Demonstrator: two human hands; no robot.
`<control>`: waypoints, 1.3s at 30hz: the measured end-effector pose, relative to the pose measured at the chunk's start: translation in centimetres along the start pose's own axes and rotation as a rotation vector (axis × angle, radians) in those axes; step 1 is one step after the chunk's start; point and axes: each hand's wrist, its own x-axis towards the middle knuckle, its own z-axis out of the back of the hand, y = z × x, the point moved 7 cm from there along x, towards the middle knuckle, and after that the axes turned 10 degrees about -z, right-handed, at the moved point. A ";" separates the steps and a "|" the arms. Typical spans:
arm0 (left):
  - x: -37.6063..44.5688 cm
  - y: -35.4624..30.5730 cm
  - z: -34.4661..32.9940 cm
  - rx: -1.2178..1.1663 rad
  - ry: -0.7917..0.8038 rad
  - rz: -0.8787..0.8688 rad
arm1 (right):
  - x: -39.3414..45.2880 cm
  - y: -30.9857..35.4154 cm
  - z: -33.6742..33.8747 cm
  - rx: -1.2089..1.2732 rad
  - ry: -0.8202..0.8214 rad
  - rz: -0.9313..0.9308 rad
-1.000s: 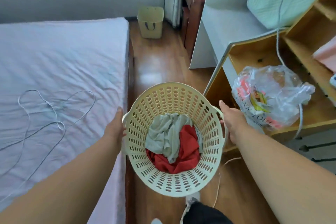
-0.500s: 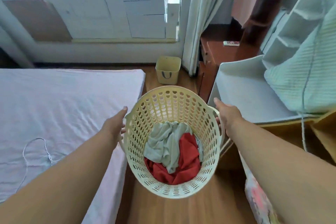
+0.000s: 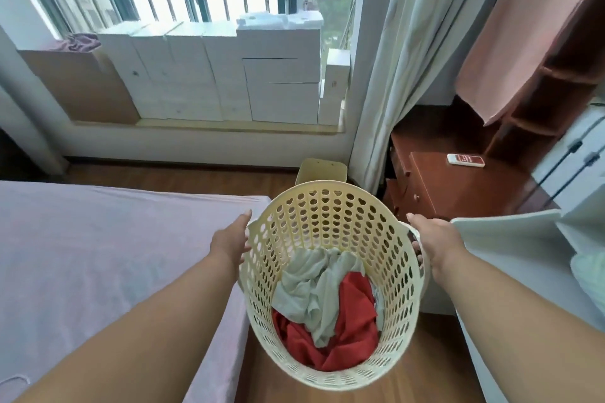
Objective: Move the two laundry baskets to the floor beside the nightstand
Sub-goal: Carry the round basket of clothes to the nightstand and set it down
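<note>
From the head view, the left hand (image 3: 230,244) presses flat against the left side of the basket (image 3: 330,278) at its rim, fingers stretched forward and close together, while the right hand (image 3: 433,244) closes its grip around the right handle, fingers curled under the rim and partly hidden. The basket hangs in the air between the two hands, tilted so its mouth faces the camera, above the wooden floor (image 3: 425,366) in the gap between the bed (image 3: 114,258) on the left and a white board (image 3: 501,235) on the right. It is round, cream plastic, its wall pierced all over with small heart-like holes. Inside lie crumpled clothes: a grey-green cloth (image 3: 311,291) on top of a red cloth (image 3: 353,334). Just beyond its far rim a second basket (image 3: 322,170), squarer and yellowish, stands on the floor at the foot of a pale curtain (image 3: 402,69), next to the reddish-brown nightstand (image 3: 458,186). A small remote (image 3: 466,160) rests near the back edge of the nightstand top. The bed has a smooth pinkish sheet. White boxes (image 3: 229,75) line the window sill under barred glass.
</note>
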 end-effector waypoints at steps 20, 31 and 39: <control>38.7 -18.1 -19.5 -0.004 -0.108 -0.051 | 37.4 32.7 -14.8 -0.076 0.122 0.083; 61.3 -24.4 -20.3 -0.023 -0.176 0.041 | 50.4 46.8 -31.4 -0.179 0.187 0.046; 74.4 -29.6 -17.7 -0.065 -0.320 0.074 | 59.1 57.6 -42.6 -0.227 0.311 0.039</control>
